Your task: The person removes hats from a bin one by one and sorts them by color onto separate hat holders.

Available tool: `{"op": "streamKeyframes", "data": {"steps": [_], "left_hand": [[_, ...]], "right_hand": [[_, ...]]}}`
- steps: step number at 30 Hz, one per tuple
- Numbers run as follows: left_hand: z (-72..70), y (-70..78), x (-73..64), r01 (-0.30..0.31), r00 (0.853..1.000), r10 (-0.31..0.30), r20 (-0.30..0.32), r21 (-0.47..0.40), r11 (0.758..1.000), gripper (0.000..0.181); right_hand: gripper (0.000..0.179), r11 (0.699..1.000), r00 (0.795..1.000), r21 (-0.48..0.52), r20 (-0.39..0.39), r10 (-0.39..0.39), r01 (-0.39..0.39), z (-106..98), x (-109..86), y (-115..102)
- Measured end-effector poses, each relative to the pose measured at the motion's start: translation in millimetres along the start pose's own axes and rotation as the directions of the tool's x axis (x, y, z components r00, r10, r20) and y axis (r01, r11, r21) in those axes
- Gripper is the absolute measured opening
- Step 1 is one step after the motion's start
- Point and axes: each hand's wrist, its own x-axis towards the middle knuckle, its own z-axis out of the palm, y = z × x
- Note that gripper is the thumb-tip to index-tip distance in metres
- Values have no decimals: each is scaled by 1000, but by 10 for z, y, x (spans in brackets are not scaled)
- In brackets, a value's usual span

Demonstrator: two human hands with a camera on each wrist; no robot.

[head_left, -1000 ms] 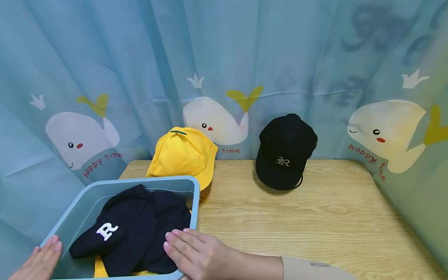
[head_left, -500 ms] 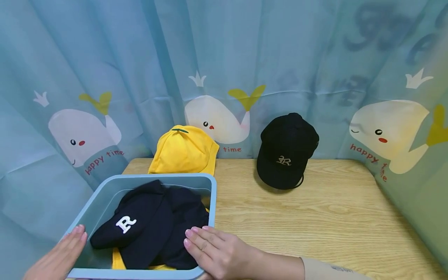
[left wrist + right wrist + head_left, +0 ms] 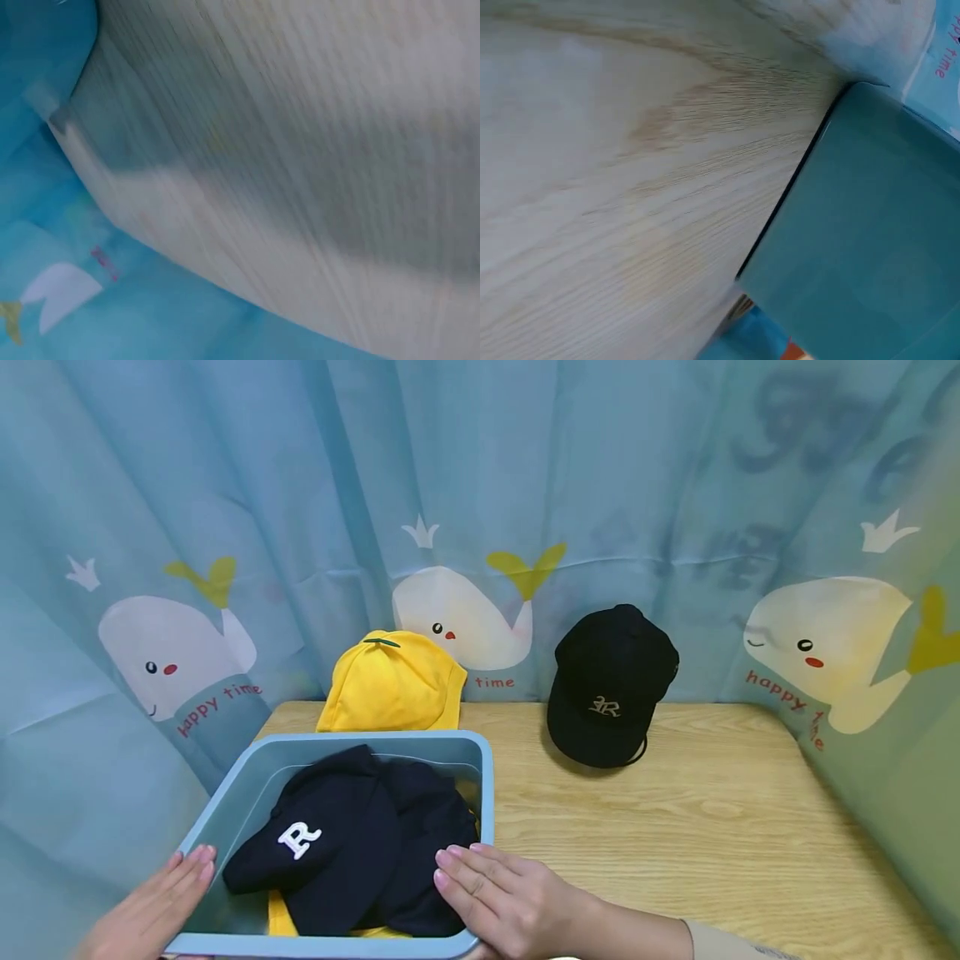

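Observation:
A light-blue plastic bin (image 3: 322, 947) stands at the front left of the wooden table in the head view. Inside it, a navy cap (image 3: 337, 852) with a white letter R lies on its side, over some yellow cloth (image 3: 281, 917). My left hand (image 3: 150, 902) grips the bin's left rim, fingers extended over the edge to the inside. On the opposite side my right hand (image 3: 517, 893) holds the right rim near the front corner, its fingertips beside the navy cap. The bin's outer wall (image 3: 862, 225) fills the right part of the right wrist view.
Behind the bin sits a yellow hat (image 3: 393, 681) with a green leaf on top. A black cap (image 3: 615, 685) with a small emblem stands at the back of the wooden table (image 3: 675, 835). A blue whale-print curtain (image 3: 637, 468) surrounds the table.
The bin has shifted to the right with the navy cap in it, both hands moving along on its rims. The yellow hat and black cap have stayed in place.

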Motion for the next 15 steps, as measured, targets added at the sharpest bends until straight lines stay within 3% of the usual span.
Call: {"op": "streamKeyframes", "data": {"steps": [3, 7, 9, 15], "left_hand": [[56, 55, 75, -10, 999, 11, -48, 7, 1000, 79], [82, 127, 168, 1, 1000, 0, -27, 17, 1000, 79], [103, 160, 216, -7, 999, 7, -44, 17, 1000, 79], [190, 279, 360, -11, 981, 7, -194, -19, 1000, 76]], "right_hand": [[60, 1000, 1000, 11, -8, 4, -4, -61, -42, 27], [63, 1000, 1000, 14, -17, 6, -5, -144, -92, 74], [65, 1000, 1000, 17, -21, 5, -5, -184, -117, 97], [65, 999, 1000, 47, -16, 20, -19, -280, -213, 141]]}}
